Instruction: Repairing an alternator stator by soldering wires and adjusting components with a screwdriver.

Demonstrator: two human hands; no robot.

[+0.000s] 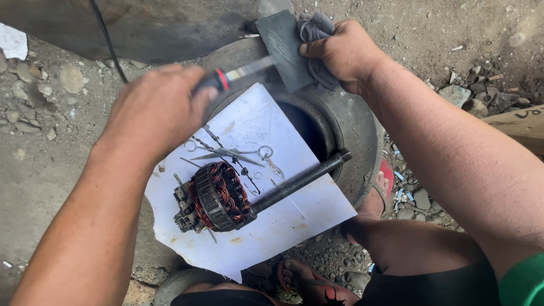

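Note:
My left hand [156,107] grips the black-and-red handle of a screwdriver [238,73], whose metal shaft is motion-blurred and lies across a grey flat block [280,48]. My right hand [343,54] holds that block together with a grey rag [317,25] at the top of an old tyre [362,136]. Below the hands, a stator with copper windings [218,195] lies on a white sheet [266,221], next to a black metal bar [300,178]. Scissors [235,153] and several thin metal pieces lie on the sheet too.
The tyre's dark centre hole [306,127] is partly covered by the sheet. Gravel and stones [34,85] spread over the dirt ground. My foot in a red sandal [309,283] rests below. A black cable [107,45] runs at top left.

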